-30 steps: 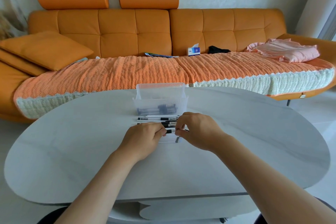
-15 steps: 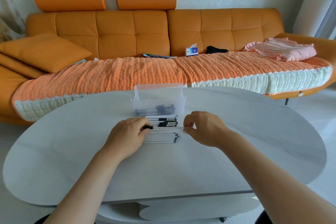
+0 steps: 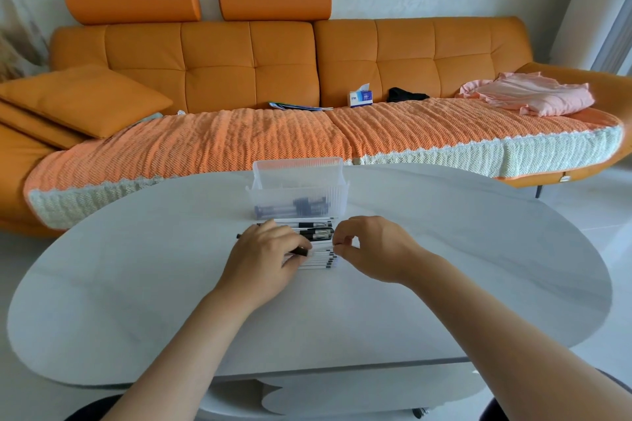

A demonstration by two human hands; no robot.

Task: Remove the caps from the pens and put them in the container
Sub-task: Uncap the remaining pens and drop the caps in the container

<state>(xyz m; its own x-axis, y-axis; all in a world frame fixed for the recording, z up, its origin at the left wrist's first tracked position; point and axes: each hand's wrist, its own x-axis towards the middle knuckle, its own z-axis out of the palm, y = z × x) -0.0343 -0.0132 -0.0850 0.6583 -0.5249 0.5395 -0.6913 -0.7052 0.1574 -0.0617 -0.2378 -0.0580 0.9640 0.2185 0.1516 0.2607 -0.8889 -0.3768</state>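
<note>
A clear plastic container [image 3: 297, 186] stands on the white table [image 3: 478, 267], with several dark pens lying inside it. In front of it lies a row of white pens [image 3: 319, 261], and behind those a few pens with black caps [image 3: 318, 233]. My left hand [image 3: 268, 255] grips one pen [image 3: 301, 251]; its black front end shows by my fingers and its tail sticks out to the left. My right hand [image 3: 371, 248] is just right of the row, thumb and forefinger pinching a small dark pen cap [image 3: 337, 244] that is mostly hidden.
An orange sofa [image 3: 239, 58] with a knitted cover runs behind the table. It holds a cushion, a tissue box [image 3: 360, 97], papers and pink cloth [image 3: 533, 96]. The table's front edge is close to my body.
My hands held one pen together, then pulled apart. The left hand now keeps the pen, the right hand has moved right with the cap. The view has shifted slightly.
</note>
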